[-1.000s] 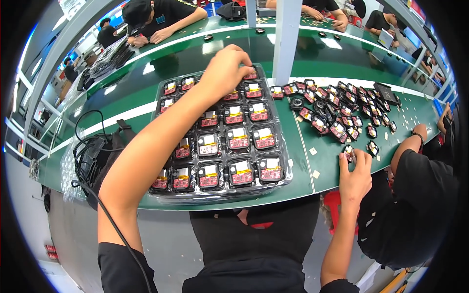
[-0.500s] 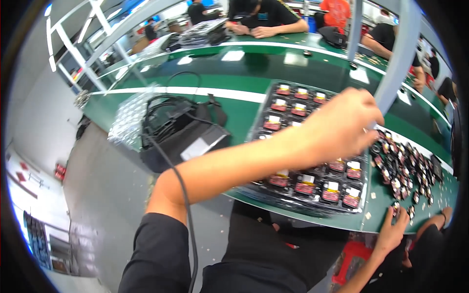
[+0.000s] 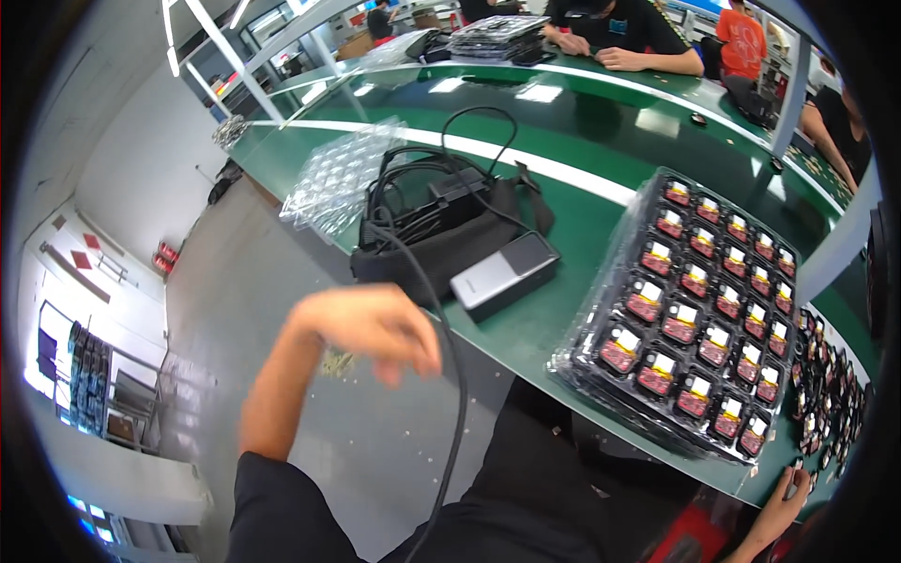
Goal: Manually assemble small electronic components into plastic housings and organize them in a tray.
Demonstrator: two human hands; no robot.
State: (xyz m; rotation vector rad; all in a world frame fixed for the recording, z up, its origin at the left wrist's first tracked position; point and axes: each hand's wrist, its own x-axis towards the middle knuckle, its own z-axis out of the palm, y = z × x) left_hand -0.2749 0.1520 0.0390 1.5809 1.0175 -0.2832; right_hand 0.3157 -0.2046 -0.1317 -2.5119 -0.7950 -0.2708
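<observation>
My left hand point(image 3: 380, 328) hangs over the floor, left of the table edge and beside a black cable point(image 3: 452, 375). Its fingers are loosely bent, somewhat blurred, apart from the thumb, and nothing shows in them. At the lower right, my right hand point(image 3: 786, 499) is at the table's front edge, its fingertips pinched on a small black part point(image 3: 798, 464). Close by spreads a pile of small black parts point(image 3: 828, 399). Between the hands lies a stack of clear plastic trays point(image 3: 587, 349), the top one filled with small black parts bearing red, yellow and white faces point(image 3: 694, 396).
A black bag point(image 3: 422, 267) with coiled cables and a silver-and-black box point(image 3: 505, 274) lie on the green table point(image 3: 587, 225). Behind them is an empty clear tray point(image 3: 343, 178). A grey post point(image 3: 845, 249) rises at right. Across the table sits a person point(image 3: 624, 38).
My left hand has swung from above the tray stack to the left, off the table. The view has turned left, so the whole top tray shows. My right hand stays by the pile.
</observation>
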